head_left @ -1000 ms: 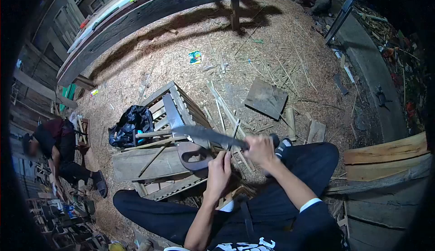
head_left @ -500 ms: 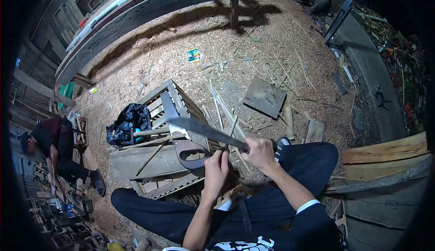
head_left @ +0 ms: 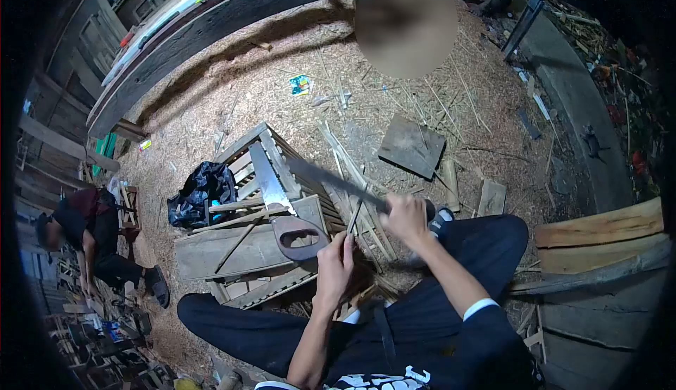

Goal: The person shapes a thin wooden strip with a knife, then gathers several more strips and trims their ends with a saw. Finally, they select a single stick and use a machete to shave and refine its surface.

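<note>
My right hand [head_left: 407,221] is closed around the handle of a machete [head_left: 334,182], its long dark blade pointing up and to the left. Just below and left of it, my left hand [head_left: 334,269] pinches a thin wooden stick [head_left: 356,212] that stands up from the fingertips. A handsaw [head_left: 269,182] with a brown handle lies on a slatted wooden crate [head_left: 310,209], close to my left hand. Across the same crate rest a wide board [head_left: 193,256] and several loose sticks.
A black plastic bag [head_left: 201,196] sits left of the crate. Beyond it, a square board [head_left: 414,147] lies on the shavings-covered ground. A long wooden bench [head_left: 211,34] spans the upper left. Thick planks [head_left: 598,238] are at my right. One person [head_left: 98,238] bends over at left.
My right hand has shifted slightly, and the machete blade has swung up and right, uncovering more of the saw blade. My left hand stays nearly still with the stick.
</note>
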### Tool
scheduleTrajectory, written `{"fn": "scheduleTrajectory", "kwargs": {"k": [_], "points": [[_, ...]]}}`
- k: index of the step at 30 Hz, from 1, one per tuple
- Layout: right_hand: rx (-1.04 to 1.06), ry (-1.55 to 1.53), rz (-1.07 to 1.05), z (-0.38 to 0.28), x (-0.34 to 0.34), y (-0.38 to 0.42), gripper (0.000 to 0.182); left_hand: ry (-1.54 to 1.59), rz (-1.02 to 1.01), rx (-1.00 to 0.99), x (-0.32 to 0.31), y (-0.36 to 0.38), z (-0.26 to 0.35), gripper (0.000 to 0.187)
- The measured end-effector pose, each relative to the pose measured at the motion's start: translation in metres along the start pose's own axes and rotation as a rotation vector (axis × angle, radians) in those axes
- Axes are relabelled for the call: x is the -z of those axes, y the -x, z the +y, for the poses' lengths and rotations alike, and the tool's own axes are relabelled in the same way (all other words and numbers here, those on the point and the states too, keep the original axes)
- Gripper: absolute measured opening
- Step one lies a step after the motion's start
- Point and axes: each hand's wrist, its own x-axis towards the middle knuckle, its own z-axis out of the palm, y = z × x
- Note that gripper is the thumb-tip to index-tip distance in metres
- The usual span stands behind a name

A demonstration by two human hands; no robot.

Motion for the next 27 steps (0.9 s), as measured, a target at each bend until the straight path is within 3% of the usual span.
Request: {"fn": "scheduleTrajectory", "kwargs": {"k": [1,3,5,8,12,17,20,24,27], "points": [[-0.005,0.006,0.003,0.004,-0.002,-0.001,0.021,0.031,0.002,0.022,-0.001,0.0,0.004,0.019],[0.005,-0.061,0.214,0.003,0.002,-0.008,0.019,0.032,0.021,0.002,-0.001,-0.001,0.005,0.019],[-0.031,-0.053,0.141,-0.005,0.005,0.01,0.019,0.04,0.043,0.003,-0.003,-0.002,-0.004,0.019],[0.08,0.052,0.037,-0.008,0.008,0.023,0.02,0.023,0.07,-0.016,-0.003,-0.007,0.0,0.023],[-0.118,-0.086,0.159,0.007,0.008,-0.012,0.023,0.042,0.089,-0.038,-0.006,0.002,0.004,0.021],[-0.096,-0.145,0.217,0.001,0.015,0.001,0.027,0.014,0.047,0.062,0.0,-0.003,0.01,0.022],[-0.237,-0.199,0.289,0.004,0.018,0.003,0.026,0.008,0.079,0.063,0.003,-0.002,0.006,0.022],[-0.142,-0.194,0.301,0.001,0.024,0.01,0.022,0.07,0.119,0.065,0.0,-0.004,0.002,0.023],[-0.109,-0.25,0.192,-0.016,0.027,0.02,0.022,0.069,0.091,0.092,-0.001,-0.008,0.007,0.022]]}}
